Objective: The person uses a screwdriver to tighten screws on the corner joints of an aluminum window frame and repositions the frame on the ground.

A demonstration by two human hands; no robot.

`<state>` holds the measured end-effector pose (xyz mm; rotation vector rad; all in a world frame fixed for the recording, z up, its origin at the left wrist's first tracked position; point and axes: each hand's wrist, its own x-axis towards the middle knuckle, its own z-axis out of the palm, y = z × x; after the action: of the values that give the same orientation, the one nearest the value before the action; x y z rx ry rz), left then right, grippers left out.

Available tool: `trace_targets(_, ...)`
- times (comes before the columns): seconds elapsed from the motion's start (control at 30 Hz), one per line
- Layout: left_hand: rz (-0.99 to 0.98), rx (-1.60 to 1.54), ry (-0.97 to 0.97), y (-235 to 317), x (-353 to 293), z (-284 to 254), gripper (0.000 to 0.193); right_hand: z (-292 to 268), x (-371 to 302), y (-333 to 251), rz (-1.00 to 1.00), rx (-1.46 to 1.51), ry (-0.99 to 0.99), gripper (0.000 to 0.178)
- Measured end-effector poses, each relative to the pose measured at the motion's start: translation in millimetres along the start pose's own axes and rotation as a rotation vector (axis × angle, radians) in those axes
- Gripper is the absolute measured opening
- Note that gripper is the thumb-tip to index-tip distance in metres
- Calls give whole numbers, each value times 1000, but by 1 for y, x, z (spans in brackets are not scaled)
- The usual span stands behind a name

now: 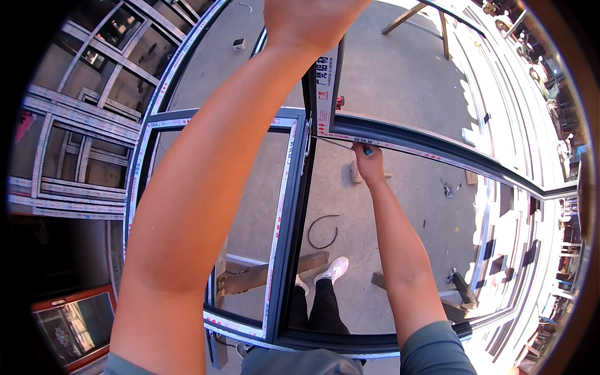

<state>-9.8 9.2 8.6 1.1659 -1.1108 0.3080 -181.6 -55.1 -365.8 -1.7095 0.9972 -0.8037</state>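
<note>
A large dark window frame with printed white protective film lies in front of me, divided by crossbars. My right hand is closed around a screwdriver; only a bit of its blue handle end shows. Its thin shaft points left to the inner corner where the bars meet, beside a silver hinge-like fitting. A sash with white film rises from that corner. My left hand is at the top edge of the view near that sash, its fingers cut off from sight. A second sash sits under my left forearm.
Wooden supports stand beneath the frame. Several stacked frames fill the left side, above a brown-framed panel. A black strip lies curled on the concrete floor near my shoes. Long profiles lie at right.
</note>
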Motion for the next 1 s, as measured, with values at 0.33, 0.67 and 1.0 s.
trace_targets(0.33, -10, -5, 13, -6, 0, 1, 78, -11, 4, -18, -129, -56, -124, 27)
trace_targets(0.67, -67, 131, 27, -6, 2, 1, 88, -3, 25, 14, 24, 99, -122, 17)
trace_targets(1.0, -37, 86, 34, -11, 3, 1, 88, 14, -6, 33, 73, 770, 137, 35)
